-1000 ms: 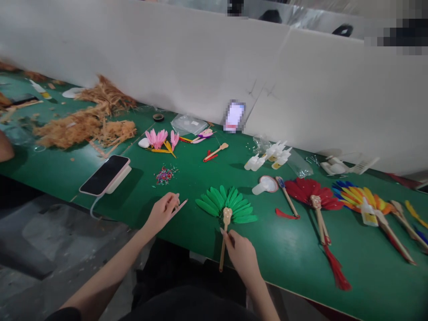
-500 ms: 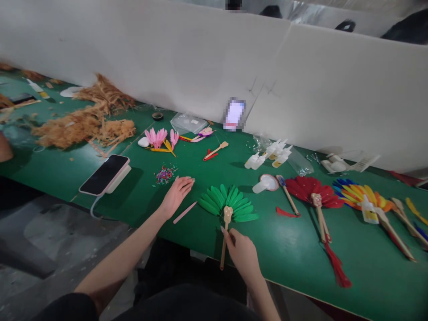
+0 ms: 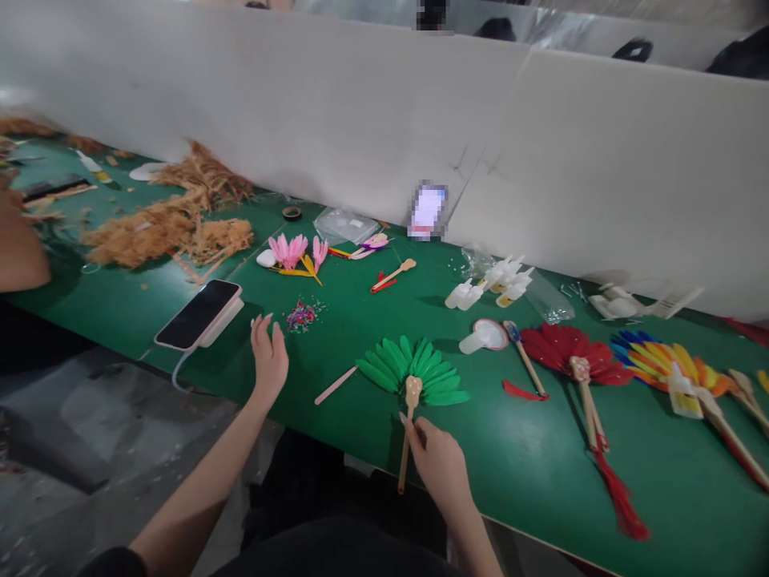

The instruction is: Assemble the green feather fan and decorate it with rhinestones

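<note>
A green feather fan (image 3: 413,365) with a wooden handle lies at the table's front edge. My right hand (image 3: 440,457) grips the handle just below the decorated wooden head. Raised a little with its fingers apart, my left hand (image 3: 268,357) holds nothing. Just right of it is a pile of small multicoloured beads or sequins (image 3: 302,316), and a pink stick, perhaps tweezers (image 3: 335,385), lies between that hand and the fan.
A phone on a white block (image 3: 201,314) stands left. Pink feathers (image 3: 289,251) and glue bottles (image 3: 496,280) sit further back. At right lie a red feather fan (image 3: 570,353) and a yellow-orange one (image 3: 670,365). Dry brown fibre (image 3: 141,228) covers the back left. Another person's arm (image 3: 21,240) shows at left.
My left hand has moved left, away from the fan, to the near side of the bead pile, its fingers lifting and spreading. My right hand still holds the fan in place.
</note>
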The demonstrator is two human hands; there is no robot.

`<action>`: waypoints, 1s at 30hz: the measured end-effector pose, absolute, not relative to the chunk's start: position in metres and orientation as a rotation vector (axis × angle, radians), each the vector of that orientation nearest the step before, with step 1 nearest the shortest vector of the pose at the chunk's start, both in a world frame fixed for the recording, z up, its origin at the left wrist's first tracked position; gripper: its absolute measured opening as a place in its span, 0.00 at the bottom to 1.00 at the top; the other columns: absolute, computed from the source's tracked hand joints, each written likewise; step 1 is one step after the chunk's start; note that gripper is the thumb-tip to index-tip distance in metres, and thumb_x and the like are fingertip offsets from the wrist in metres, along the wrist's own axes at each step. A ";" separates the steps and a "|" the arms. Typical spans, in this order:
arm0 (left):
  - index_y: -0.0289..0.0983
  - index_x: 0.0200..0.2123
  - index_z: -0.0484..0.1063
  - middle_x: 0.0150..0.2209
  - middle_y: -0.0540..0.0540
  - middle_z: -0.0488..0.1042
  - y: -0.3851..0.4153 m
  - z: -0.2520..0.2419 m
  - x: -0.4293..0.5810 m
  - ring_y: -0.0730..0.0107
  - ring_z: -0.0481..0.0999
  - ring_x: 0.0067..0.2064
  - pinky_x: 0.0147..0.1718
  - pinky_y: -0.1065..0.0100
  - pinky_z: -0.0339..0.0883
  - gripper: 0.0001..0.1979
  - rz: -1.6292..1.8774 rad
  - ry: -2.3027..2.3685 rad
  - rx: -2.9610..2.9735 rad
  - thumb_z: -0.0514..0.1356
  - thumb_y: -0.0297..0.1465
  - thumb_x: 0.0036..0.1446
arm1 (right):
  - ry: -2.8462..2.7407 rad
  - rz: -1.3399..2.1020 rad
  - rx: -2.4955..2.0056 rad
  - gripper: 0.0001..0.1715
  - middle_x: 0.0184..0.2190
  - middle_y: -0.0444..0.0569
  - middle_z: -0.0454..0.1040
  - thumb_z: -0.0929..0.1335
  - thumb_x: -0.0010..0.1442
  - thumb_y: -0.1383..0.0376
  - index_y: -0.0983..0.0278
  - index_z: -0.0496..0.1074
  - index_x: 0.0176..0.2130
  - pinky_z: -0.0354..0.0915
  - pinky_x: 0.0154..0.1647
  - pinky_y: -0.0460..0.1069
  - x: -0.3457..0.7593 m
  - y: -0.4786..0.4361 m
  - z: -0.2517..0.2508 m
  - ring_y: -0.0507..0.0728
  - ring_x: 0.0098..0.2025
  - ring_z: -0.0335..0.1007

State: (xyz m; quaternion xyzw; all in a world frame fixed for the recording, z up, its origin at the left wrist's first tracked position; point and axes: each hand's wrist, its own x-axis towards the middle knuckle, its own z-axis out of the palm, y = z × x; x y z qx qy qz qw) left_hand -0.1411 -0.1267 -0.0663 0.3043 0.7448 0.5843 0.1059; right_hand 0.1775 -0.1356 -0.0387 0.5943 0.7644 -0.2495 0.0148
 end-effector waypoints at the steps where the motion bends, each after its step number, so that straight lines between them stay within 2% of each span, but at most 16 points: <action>1: 0.37 0.56 0.65 0.65 0.36 0.56 -0.122 -0.071 -0.142 0.50 0.46 0.70 0.68 0.49 0.36 0.26 1.701 2.231 0.878 0.54 0.48 0.62 | 2.383 -0.777 1.843 0.22 0.23 0.46 0.77 0.60 0.69 0.57 0.62 0.67 0.26 0.45 0.23 0.47 0.178 -0.135 -0.039 0.57 0.27 0.75; 3: 0.36 0.55 0.67 0.63 0.35 0.61 -0.103 -0.078 -0.143 0.49 0.53 0.67 0.66 0.45 0.41 0.22 1.677 2.284 0.849 0.55 0.43 0.64 | 2.390 -0.778 1.837 0.22 0.23 0.46 0.77 0.60 0.69 0.57 0.62 0.67 0.26 0.45 0.23 0.47 0.178 -0.135 -0.039 0.57 0.27 0.75; 5: 0.35 0.54 0.67 0.59 0.37 0.65 -0.077 -0.080 -0.142 0.51 0.62 0.63 0.62 0.42 0.52 0.20 1.686 2.320 0.822 0.56 0.39 0.64 | 2.392 -0.778 1.843 0.22 0.23 0.46 0.77 0.60 0.69 0.57 0.62 0.67 0.26 0.45 0.23 0.47 0.178 -0.136 -0.039 0.57 0.27 0.75; 7: 0.36 0.54 0.68 0.56 0.39 0.68 -0.053 -0.080 -0.139 0.55 0.69 0.56 0.54 0.47 0.64 0.18 1.713 2.325 0.803 0.58 0.37 0.63 | 2.388 -0.775 1.858 0.21 0.23 0.46 0.77 0.60 0.69 0.57 0.62 0.67 0.26 0.45 0.23 0.47 0.178 -0.138 -0.039 0.56 0.26 0.75; 9: 0.36 0.53 0.68 0.54 0.40 0.69 -0.038 -0.079 -0.136 0.59 0.72 0.52 0.50 0.51 0.69 0.17 1.750 2.293 0.802 0.58 0.37 0.63 | 2.383 -0.770 1.875 0.21 0.23 0.46 0.77 0.60 0.69 0.57 0.62 0.67 0.26 0.46 0.22 0.47 0.178 -0.139 -0.040 0.57 0.26 0.75; 17: 0.36 0.53 0.68 0.54 0.40 0.69 -0.053 -0.075 -0.175 0.59 0.72 0.52 0.50 0.52 0.69 0.17 1.951 2.180 0.714 0.58 0.37 0.64 | 2.404 -0.791 1.869 0.21 0.23 0.45 0.77 0.60 0.69 0.57 0.61 0.67 0.26 0.46 0.23 0.46 0.179 -0.139 -0.040 0.56 0.26 0.76; 22: 0.36 0.52 0.69 0.53 0.40 0.70 -0.039 -0.075 -0.191 0.60 0.73 0.51 0.49 0.53 0.70 0.17 1.929 2.045 0.829 0.58 0.37 0.64 | 2.425 -0.789 1.862 0.21 0.23 0.45 0.77 0.61 0.68 0.56 0.61 0.67 0.26 0.46 0.23 0.46 0.179 -0.139 -0.040 0.55 0.26 0.75; 30: 0.37 0.57 0.65 0.59 0.38 0.66 -0.020 -0.077 -0.191 0.56 0.71 0.55 0.51 0.50 0.69 0.20 1.889 1.681 0.915 0.55 0.39 0.65 | 2.418 -0.777 1.883 0.21 0.22 0.45 0.77 0.61 0.69 0.57 0.61 0.67 0.26 0.46 0.22 0.46 0.179 -0.140 -0.039 0.55 0.25 0.75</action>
